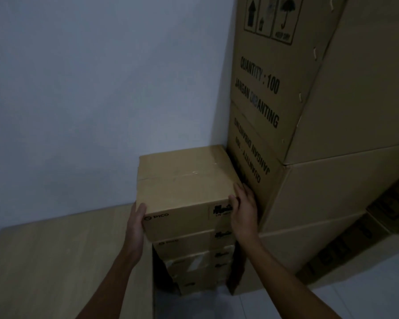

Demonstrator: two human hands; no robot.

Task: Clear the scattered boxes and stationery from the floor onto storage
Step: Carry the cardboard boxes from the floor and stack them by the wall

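Gripping the top box (184, 180) at its near corners, our left hand (136, 223) and right hand (243, 211) hold it atop a stack (194, 261) of like boxes. Its printed end faces us, long axis running toward the wall (90, 88). Tall cartons (309, 157) touch its right edge; a wooden top (67, 261) lies left.

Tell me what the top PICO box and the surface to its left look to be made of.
Top PICO box: plain brown corrugated cardboard, matte, its flaps sealed with glossy clear tape that catches light. Surface on the left: likely wood or wood-look laminate, judging by its pale streaky grain; the dim light leaves it open.
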